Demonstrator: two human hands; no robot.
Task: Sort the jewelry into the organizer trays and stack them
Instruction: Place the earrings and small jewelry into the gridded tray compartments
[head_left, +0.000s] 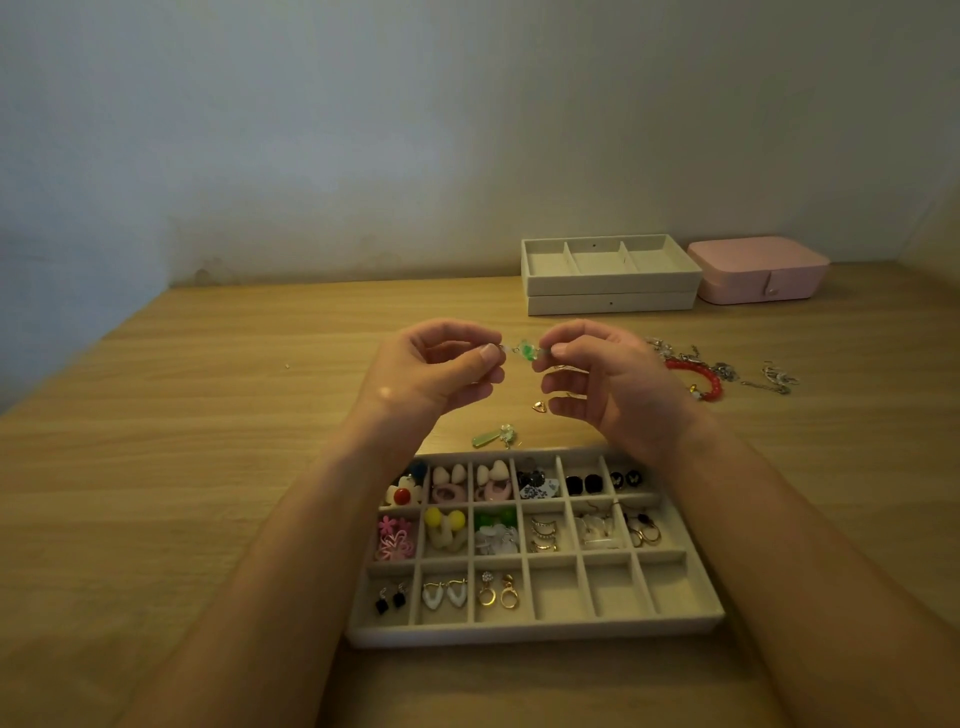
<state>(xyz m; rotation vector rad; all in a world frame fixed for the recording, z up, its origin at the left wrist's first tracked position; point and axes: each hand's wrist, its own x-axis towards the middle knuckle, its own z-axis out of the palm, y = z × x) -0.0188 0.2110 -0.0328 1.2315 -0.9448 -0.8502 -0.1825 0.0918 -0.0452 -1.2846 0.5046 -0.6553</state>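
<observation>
Hands raised above the compartment tray: our left hand and right hand each pinch one end of the green bead earring. We judge it light, fragile; grip the wire ends.

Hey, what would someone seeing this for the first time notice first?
The left hand and right hand pinch a green charm between them, mid-picture above the table. Just below lies the near tray, mostly filled with earrings. At the back right, stacked trays stand beside a pink box.
</observation>
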